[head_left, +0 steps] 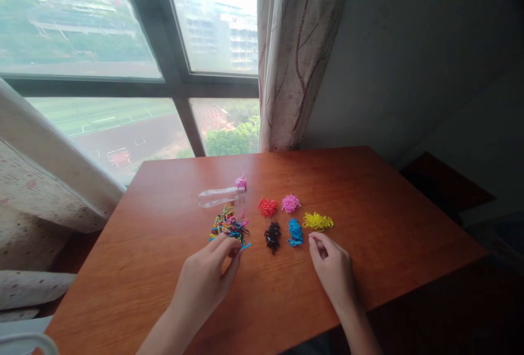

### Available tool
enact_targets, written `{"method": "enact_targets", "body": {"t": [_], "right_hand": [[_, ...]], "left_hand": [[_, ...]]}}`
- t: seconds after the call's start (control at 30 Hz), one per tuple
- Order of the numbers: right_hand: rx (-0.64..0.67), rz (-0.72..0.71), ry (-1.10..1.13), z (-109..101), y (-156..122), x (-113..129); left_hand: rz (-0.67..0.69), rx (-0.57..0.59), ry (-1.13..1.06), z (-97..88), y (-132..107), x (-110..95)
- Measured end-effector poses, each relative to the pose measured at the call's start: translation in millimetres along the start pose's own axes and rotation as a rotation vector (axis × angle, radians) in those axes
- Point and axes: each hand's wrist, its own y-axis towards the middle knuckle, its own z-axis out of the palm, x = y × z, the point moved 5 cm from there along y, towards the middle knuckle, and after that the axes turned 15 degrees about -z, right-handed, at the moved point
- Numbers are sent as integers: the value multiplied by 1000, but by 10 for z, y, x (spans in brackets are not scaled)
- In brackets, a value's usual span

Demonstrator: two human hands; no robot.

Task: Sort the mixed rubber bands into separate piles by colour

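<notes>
My left hand (pixel 210 270) is closed in a pinch at the near edge of a mixed pile of coloured elastic bands (pixel 228 224). A blue elastic band (pixel 246 246) shows beside its fingertips; whether they grip it I cannot tell. My right hand (pixel 333 267) is also closed, fingertips together, just right of a blue heap of bands (pixel 295 232) and below a yellow heap (pixel 318 222). Anything between those fingertips is too small to make out. Left of the blue heap lies a black heap (pixel 272 236). Behind these sit a red heap (pixel 267 207) and a pink heap (pixel 291 203).
Behind the mixed pile lies a clear plastic container (pixel 221 196) with a pink piece (pixel 241 181) at its right end. The brown wooden table (pixel 393 224) stands against a window, with a curtain (pixel 286 71) at its far edge and another curtain (pixel 41 180) at left.
</notes>
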Motion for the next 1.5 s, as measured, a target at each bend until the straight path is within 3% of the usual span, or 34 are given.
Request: {"method": "enact_targets", "body": {"t": [0.13, 0.27, 0.37, 0.53, 0.77, 1.07, 1.27, 1.5], "right_hand": [[13, 18, -14, 13, -8, 3], [9, 22, -7, 19, -16, 21], [10, 22, 12, 14, -22, 20], [-3, 19, 19, 4, -26, 19], [13, 4, 2, 4, -18, 35], [-14, -33, 13, 2, 9, 176], [28, -107, 69, 139, 52, 489], [189, -266, 87, 480, 58, 1051]], "left_hand": [[183, 166, 107, 144, 184, -550], [262, 282, 214, 333, 368, -981], [271, 330, 252, 474, 462, -1127], [260, 344, 264, 587, 516, -1148], [210, 313, 261, 440, 469, -921], [-20, 158, 55, 67, 179, -108], [-109, 141, -28, 38, 44, 203], [-161, 172, -46, 116, -34, 354]]}}
